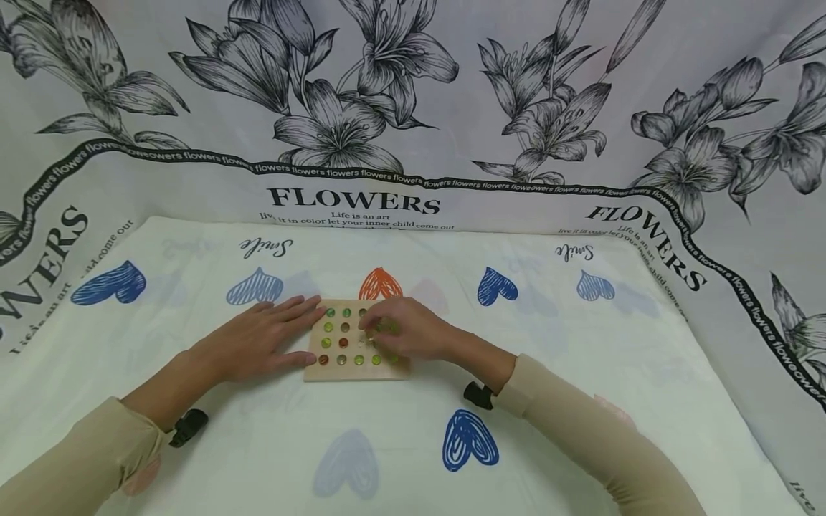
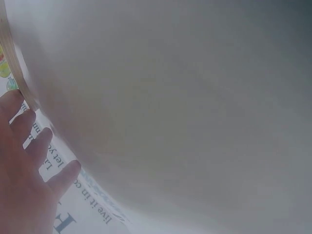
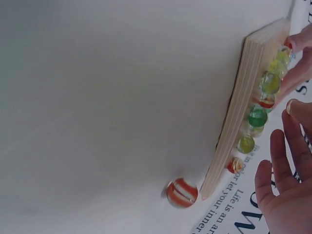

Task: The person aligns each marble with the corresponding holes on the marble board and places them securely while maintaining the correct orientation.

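Note:
A square wooden board (image 1: 361, 374) lies on the cloth with rows of glass marbles (image 1: 342, 360) seated in it, mostly green and yellow, a few reddish. My left hand (image 1: 258, 342) lies flat at the board's left side, fingers spread and fingertips at its edge; the left wrist view catches that hand (image 2: 27, 165) beside the board's corner. Over the board's right half, my right hand (image 1: 413, 330) pinches a small orange-and-white marble (image 3: 289, 106) between thumb and index finger, the other fingers loosely extended. It covers part of the rows in the head view.
A loose orange-and-white marble (image 3: 182, 192) rests on the cloth close to the board's end. Printed hearts and lettering mark the white cloth (image 1: 258, 459). Behind it rises a flower-printed backdrop (image 1: 464, 143).

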Demonstrator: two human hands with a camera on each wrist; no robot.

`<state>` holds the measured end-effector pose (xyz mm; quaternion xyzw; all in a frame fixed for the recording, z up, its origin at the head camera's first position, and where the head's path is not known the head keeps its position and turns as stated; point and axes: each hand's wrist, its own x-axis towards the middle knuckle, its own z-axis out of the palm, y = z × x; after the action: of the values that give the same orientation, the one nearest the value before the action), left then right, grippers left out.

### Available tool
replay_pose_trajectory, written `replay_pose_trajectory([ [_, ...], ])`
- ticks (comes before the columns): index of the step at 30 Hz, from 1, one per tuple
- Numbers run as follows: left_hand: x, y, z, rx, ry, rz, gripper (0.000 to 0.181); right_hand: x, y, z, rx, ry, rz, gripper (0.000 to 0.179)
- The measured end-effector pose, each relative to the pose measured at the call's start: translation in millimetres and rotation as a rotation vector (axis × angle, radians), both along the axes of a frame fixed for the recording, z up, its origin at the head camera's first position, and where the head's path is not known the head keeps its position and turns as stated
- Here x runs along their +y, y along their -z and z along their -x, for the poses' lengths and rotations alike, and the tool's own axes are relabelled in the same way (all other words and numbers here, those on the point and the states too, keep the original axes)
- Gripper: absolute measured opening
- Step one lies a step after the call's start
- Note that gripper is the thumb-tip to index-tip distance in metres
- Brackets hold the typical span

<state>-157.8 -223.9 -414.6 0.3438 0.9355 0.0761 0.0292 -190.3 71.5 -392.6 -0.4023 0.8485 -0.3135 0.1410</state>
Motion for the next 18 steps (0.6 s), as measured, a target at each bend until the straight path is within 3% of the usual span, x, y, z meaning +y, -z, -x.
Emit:
replay_pose_trajectory([
  [18,0.8,0.4,-0.2,-0.006,-0.009,0.005,0.078,-14.5,5.8,-5.1,0.037,0.027,-0.104,0.022],
])
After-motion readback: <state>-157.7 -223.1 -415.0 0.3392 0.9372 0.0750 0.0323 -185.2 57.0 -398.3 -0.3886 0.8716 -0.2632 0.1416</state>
